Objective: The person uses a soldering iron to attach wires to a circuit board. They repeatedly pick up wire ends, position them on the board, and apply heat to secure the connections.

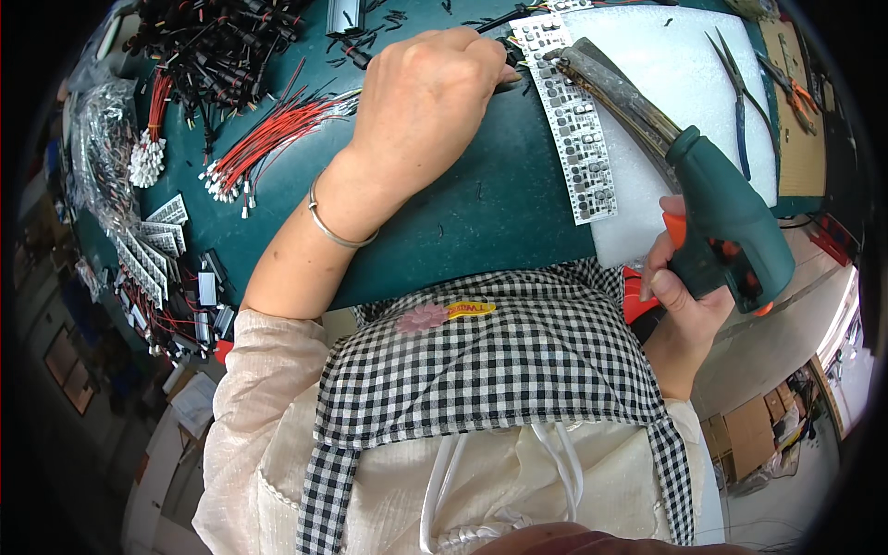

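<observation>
My left hand reaches across the green mat with its fingers closed at the left edge of a white circuit board strip. A black cable with thin wire ends passes by these fingers; the hand itself partly hides the grip. Dark square parts run in rows along the strip. In my right hand is a green soldering gun with an orange trigger, fingers wrapped round its handle. Its long, dark, stained metal front slants up and left, and the tip hangs over the upper part of the strip.
White foam sheet lies under the strip, with long-nosed pliers on it. Orange-handled cutters sit farther right. Red wires, a heap of black connectors and bagged parts occupy the left side.
</observation>
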`<state>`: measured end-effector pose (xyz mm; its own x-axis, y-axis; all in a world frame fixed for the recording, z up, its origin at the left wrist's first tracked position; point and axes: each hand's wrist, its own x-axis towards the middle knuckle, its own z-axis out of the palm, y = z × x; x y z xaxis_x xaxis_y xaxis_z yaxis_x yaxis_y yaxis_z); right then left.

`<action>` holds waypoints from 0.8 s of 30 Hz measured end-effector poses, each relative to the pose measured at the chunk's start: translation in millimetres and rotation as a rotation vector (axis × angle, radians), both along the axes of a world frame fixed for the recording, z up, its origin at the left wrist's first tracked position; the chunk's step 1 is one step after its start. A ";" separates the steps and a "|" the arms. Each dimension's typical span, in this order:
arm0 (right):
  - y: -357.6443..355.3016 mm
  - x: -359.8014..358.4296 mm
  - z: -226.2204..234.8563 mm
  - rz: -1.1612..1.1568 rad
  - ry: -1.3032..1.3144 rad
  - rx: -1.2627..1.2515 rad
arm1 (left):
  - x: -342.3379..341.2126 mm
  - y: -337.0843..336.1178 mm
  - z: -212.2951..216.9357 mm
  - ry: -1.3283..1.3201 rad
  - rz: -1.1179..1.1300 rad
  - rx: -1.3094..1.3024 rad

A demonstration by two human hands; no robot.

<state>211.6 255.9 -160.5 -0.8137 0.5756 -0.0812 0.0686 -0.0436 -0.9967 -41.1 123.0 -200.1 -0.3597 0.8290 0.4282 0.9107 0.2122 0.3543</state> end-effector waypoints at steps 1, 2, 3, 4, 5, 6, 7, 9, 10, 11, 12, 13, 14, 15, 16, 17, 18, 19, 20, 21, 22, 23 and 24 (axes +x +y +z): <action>0.3 0.1 0.1 0.005 0.004 0.008 | -0.5 -0.4 1.2 0.012 0.003 0.000; 0.7 0.7 -0.2 0.013 0.007 0.016 | -1.0 -0.8 2.0 0.024 0.006 0.000; 1.2 1.1 0.0 0.021 0.010 0.025 | -2.0 -1.0 1.5 0.012 0.002 0.011; 2.1 2.3 -0.5 0.032 0.011 0.033 | -3.2 -0.9 0.5 0.000 -0.002 0.022; 2.0 1.7 0.8 0.032 0.013 0.023 | -4.1 -1.1 0.0 -0.012 -0.006 0.033; 1.9 1.4 1.5 0.031 0.017 0.012 | -4.6 -1.3 0.6 -0.005 -0.013 0.023; 0.8 -2.0 5.3 0.020 0.021 -0.017 | -5.2 -1.4 1.6 0.001 -0.019 0.014; 0.5 -3.0 6.8 0.016 0.019 -0.049 | -5.6 -1.5 1.9 0.020 -0.028 0.016; 1.2 -2.0 6.1 0.024 0.013 -0.052 | -5.8 -1.5 1.6 0.032 -0.029 0.028; 1.2 -1.6 4.9 0.030 0.010 -0.047 | -5.8 -1.7 1.4 0.045 -0.031 0.039; 1.4 -0.7 3.8 0.035 0.008 -0.043 | -5.6 -1.5 1.9 0.050 -0.031 0.035; 1.1 0.1 1.8 0.038 0.010 -0.033 | -5.2 -1.2 2.5 0.055 -0.032 0.031; 0.5 1.7 0.6 0.032 -0.005 -0.035 | -4.8 -1.0 3.0 0.060 -0.032 0.027; -0.3 1.9 0.8 0.027 -0.026 -0.036 | -5.3 -1.3 2.8 0.060 -0.036 0.030; -1.7 3.4 2.2 0.012 -0.064 -0.051 | -5.9 -1.5 2.4 0.059 -0.040 0.033; -2.5 3.9 3.4 -0.002 -0.102 -0.065 | -6.3 -1.7 2.1 0.059 -0.044 0.036; -2.4 2.3 3.5 0.011 -0.088 -0.041 | -5.9 -1.6 2.0 0.061 -0.041 0.034; -1.9 -0.9 4.2 0.025 -0.075 -0.016 | -5.4 -1.2 1.9 0.062 -0.038 0.031; -1.3 -3.3 5.1 0.038 -0.061 0.009 | -4.9 -1.0 1.8 0.063 -0.035 0.029; -0.4 -4.5 6.3 0.053 -0.071 0.009 | -4.4 -1.3 1.8 0.066 -0.032 0.025; 0.5 -5.5 7.5 0.069 -0.081 0.010 | -3.8 -1.7 2.1 0.068 -0.029 0.022; 0.8 -5.9 8.0 0.084 -0.091 0.010 | -3.4 -2.1 2.3 0.070 -0.026 0.019; 0.5 -5.6 7.8 0.078 -0.105 0.010 | -3.3 -2.2 2.5 0.070 -0.028 0.015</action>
<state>206.0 256.4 -152.7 -0.8431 0.5125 -0.1628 0.1756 -0.0237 -0.9842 -44.5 120.7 -197.6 -0.3052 0.8317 0.4637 0.9389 0.1815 0.2925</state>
